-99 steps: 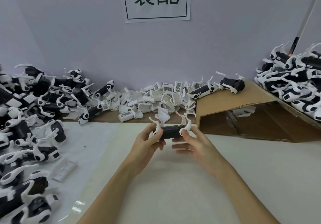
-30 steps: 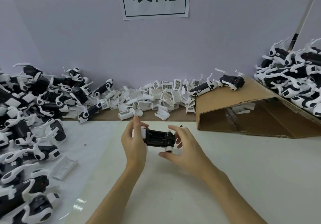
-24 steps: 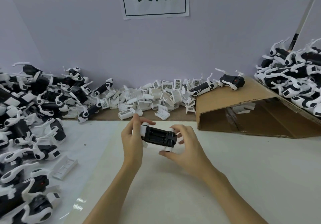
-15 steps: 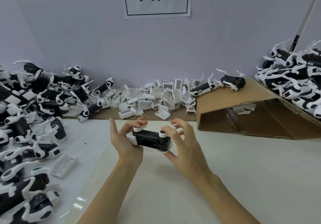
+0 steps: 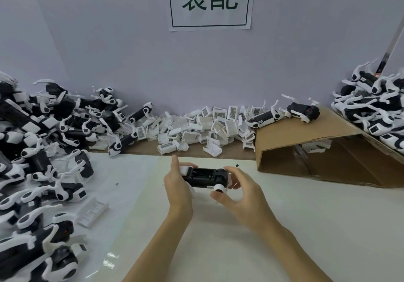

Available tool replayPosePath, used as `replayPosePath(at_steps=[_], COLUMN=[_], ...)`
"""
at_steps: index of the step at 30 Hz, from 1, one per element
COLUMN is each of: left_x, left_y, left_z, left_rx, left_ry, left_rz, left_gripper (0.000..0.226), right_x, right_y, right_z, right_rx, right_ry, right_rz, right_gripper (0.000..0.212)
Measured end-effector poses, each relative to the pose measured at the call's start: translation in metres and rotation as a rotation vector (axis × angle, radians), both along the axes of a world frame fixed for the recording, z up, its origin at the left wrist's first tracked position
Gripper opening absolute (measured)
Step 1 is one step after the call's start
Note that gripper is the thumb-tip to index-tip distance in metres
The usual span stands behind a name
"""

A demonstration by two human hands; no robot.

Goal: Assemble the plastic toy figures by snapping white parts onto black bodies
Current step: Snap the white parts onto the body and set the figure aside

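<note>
A white paper sign (image 5: 211, 1) on the wall reads "装配"; barcode labels elsewhere are illegible.

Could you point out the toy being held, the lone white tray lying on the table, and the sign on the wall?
black toy body (image 5: 204, 178): head view, on its open underside.
white tray (image 5: 93, 211): head view, on its ribbed middle.
wall sign (image 5: 209, 1): head view, on the printed characters.

Both bare forearms reach forward from the near edge of the counter, converging near its middle. The left hand (image 5: 178, 188) stands upright, thumb up, fingers wrapped out of sight. The right hand (image 5: 241, 191) curls palm-left, thumb and forefinger pinching.
</note>
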State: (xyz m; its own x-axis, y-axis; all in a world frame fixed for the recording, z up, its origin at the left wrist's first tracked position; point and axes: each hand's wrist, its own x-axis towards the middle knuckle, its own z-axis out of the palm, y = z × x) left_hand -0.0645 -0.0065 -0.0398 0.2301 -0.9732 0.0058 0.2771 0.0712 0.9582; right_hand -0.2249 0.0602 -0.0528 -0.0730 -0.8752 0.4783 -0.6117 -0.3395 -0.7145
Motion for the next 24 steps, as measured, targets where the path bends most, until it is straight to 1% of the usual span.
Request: replayPosePath(at_steps=[2,4,5,6,8,9,11,13,14,15,16,17,19,20,24], left_x=[0.006,0.015,0.019,0.022,0.027,0.028,0.031,0.033,0.033,0.032,0.031,0.03,0.029,0.029,0.033], left_y=[-0.008,-0.017,-0.021,-0.025,-0.031,-0.032,-0.038,-0.041,-0.042,-0.041,-0.041,-0.041,-0.041,-0.042,-0.043], left_z=[-0.002,-0.005,-0.006,-0.007,-0.009,-0.011,-0.013,-0.014,-0.014,-0.014,-0.014,-0.015,-0.016,-0.016,-0.015], left_rx=[0.094,0.171,0.187,0.198,0.23,0.244,0.253,0.252,0.245,0.239,0.232,0.223,0.2,0.193,0.208], left_ry=[0.081,0.205,0.257,0.28,0.263,0.256,0.278,0.285,0.271,0.257,0.24,0.228,0.213,0.214,0.249], left_rz=[0.037,0.071,0.091,0.11,0.163,0.191,0.236,0.253,0.25,0.244,0.236,0.227,0.208,0.204,0.209], left_gripper=[0.067,0.066,0.066,0.065,0.059,0.054,0.051,0.051,0.053,0.054,0.056,0.057,0.061,0.061,0.059], right_x=[0.002,0.003,0.002,0.0,-0.005,-0.007,-0.007,-0.006,-0.006,-0.007,-0.008,-0.009,-0.008,-0.007,-0.006], right_y=[-0.007,-0.022,-0.034,-0.048,-0.076,-0.088,-0.11,-0.13,-0.139,-0.145,-0.149,-0.151,-0.152,-0.151,-0.133], right_z=[0.0,0.002,0.003,0.003,0.007,0.008,0.011,0.01,0.007,0.003,-0.001,-0.006,-0.011,-0.011,-0.005], right_rx=[0.069,0.109,0.128,0.153,0.211,0.241,0.297,0.362,0.397,0.413,0.4,0.337,0.185,0.143,0.105], right_ry=[-0.093,-0.16,-0.123,-0.035,0.15,0.191,0.166,0.151,0.23,0.367,0.495,0.562,0.525,0.499,0.421], right_rz=[0.101,0.101,0.06,0.008,-0.039,-0.027,0.03,-0.008,-0.067,-0.13,-0.184,-0.223,-0.275,-0.292,-0.308], right_gripper=[0.052,0.049,0.048,0.048,0.045,0.043,0.046,0.055,0.054,0.05,0.045,0.038,0.018,0.013,0.005])
